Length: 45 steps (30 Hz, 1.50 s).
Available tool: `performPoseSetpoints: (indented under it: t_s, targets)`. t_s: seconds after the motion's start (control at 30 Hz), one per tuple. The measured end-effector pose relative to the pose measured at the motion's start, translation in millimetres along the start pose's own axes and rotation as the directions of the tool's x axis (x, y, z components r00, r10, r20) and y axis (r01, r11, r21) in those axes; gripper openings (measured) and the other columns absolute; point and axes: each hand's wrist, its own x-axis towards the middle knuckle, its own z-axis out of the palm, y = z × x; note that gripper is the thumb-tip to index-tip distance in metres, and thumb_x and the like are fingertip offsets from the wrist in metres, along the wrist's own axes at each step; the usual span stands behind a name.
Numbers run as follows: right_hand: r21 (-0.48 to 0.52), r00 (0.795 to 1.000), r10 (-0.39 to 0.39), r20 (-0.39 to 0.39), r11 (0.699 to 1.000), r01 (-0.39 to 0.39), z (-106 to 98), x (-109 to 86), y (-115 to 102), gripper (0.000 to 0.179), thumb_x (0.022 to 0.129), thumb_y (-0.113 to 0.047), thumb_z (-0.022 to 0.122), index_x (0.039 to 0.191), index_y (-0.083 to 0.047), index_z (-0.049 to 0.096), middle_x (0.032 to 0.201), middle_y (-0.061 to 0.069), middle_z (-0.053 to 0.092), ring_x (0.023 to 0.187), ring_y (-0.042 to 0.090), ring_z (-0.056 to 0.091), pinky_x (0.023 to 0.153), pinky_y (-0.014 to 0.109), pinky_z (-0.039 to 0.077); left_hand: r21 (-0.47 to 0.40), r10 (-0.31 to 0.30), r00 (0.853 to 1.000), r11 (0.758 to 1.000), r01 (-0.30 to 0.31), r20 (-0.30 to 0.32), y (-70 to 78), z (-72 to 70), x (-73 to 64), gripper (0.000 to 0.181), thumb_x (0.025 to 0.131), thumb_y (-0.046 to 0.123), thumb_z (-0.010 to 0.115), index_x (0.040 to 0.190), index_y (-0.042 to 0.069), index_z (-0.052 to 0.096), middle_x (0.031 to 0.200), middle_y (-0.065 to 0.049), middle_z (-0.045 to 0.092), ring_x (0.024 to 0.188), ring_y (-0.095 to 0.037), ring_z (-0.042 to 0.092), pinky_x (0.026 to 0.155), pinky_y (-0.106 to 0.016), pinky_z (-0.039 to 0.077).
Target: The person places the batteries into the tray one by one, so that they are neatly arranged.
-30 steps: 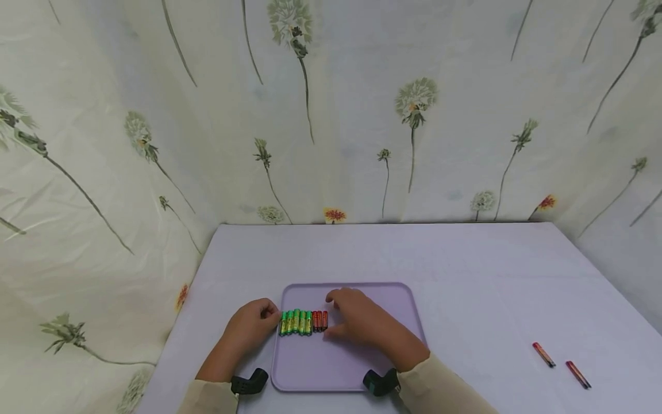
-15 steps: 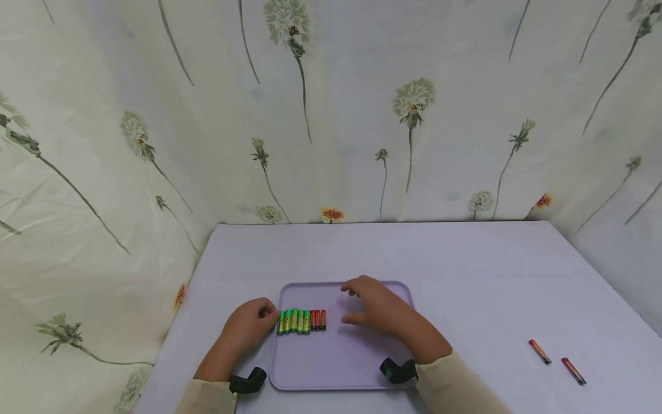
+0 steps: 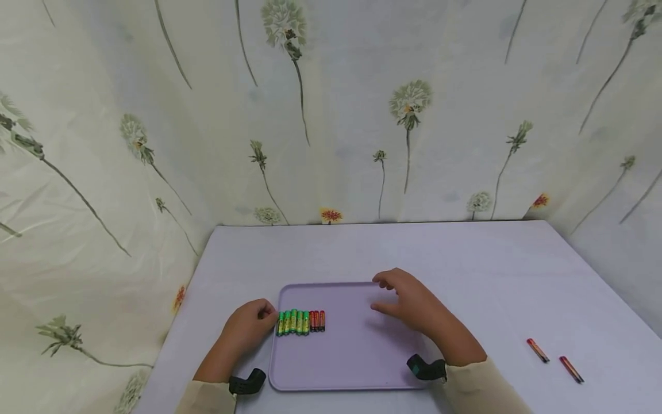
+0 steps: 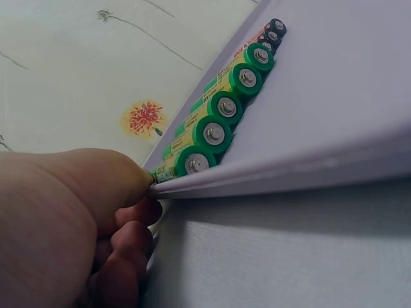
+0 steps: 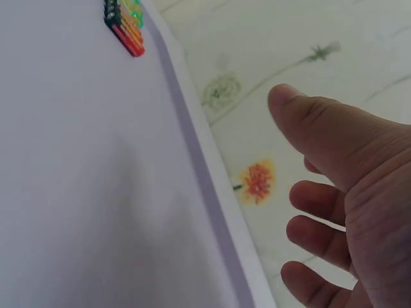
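My left hand (image 3: pixel 250 324) pinches the left edge of a lilac tray (image 3: pixel 331 368). In the left wrist view the thumb (image 4: pixel 122 176) lies on the rim beside the nearest green battery, with the other fingers curled outside it. A row of several green-and-yellow batteries (image 3: pixel 293 322) lies side by side in the tray, against its left wall. Three thinner red batteries (image 3: pixel 317 321) with black ends continue that row on the right. Above the tray's right part hovers my right hand (image 3: pixel 411 299), its fingers spread from the thumb and holding nothing.
Two loose red batteries, one nearer (image 3: pixel 538 350) and one farther right (image 3: pixel 571 370), lie on the white-covered table (image 3: pixel 476 276) right of the tray. A curtain with dandelion prints (image 3: pixel 341 115) hangs behind the table and along its sides.
My right hand has moved right and slightly away from me, leaving the red end of the battery row. The left hand and the batteries stay in place.
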Motion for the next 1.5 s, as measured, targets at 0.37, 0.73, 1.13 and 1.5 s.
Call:
performPoseSetpoints:
  t_s: [0.37, 0.73, 1.13, 1.5]
  targets:
    - [-0.021, 0.996, 0.043, -0.077, 0.999, -0.045, -21, -22.6, 24, 0.055, 0.090, -0.034, 0.084, 0.136, -0.012, 0.063, 0.124, 0.006, 0.066, 0.114, 0.028, 0.063, 0.095, 0.049, 0.053, -0.007, 0.004, 1.000, 1.000, -0.004, 0.005, -0.9, -1.1, -1.1, 0.013, 0.100, 0.030, 0.068, 0.092, 0.021, 0.068, 0.084, 0.004, 0.059, 0.083, -0.016, 0.054, 0.073, -0.035, 0.041]
    - [-0.063, 0.991, 0.072, -0.113, 0.995, -0.080, -46, -53.1, 56, 0.055, 0.090, -0.035, 0.084, 0.135, -0.010, 0.064, 0.127, 0.009, 0.066, 0.115, 0.033, 0.063, 0.093, 0.053, 0.054, -0.005, 0.014, 1.000, 1.000, -0.014, 0.008, 0.4, 1.6, 1.1, 0.013, 0.100, 0.031, 0.068, 0.092, 0.021, 0.067, 0.084, 0.004, 0.059, 0.083, -0.015, 0.053, 0.073, -0.035, 0.041]
    - [-0.109, 0.977, 0.189, -0.097, 0.974, -0.200, -72, -94.2, 97, 0.063, 0.091, -0.049, 0.079, 0.135, -0.007, 0.064, 0.132, 0.016, 0.064, 0.118, 0.040, 0.060, 0.095, 0.063, 0.049, 0.008, 0.019, 1.000, 1.000, -0.019, -0.003, -1.0, 0.4, -1.9, 0.012, 0.100, 0.030, 0.068, 0.092, 0.021, 0.068, 0.084, 0.004, 0.060, 0.083, -0.015, 0.054, 0.074, -0.035, 0.042]
    - [-0.189, 0.937, 0.320, -0.138, 0.920, -0.342, -90, -129.9, 129, 0.068, 0.094, -0.055, 0.073, 0.134, 0.000, 0.063, 0.132, 0.028, 0.062, 0.124, 0.050, 0.052, 0.096, 0.071, 0.044, 0.013, 0.013, 1.000, 1.000, -0.013, -0.001, -2.6, 1.4, 0.0, 0.013, 0.100, 0.032, 0.068, 0.093, 0.021, 0.069, 0.086, 0.004, 0.061, 0.084, -0.016, 0.055, 0.075, -0.036, 0.043]
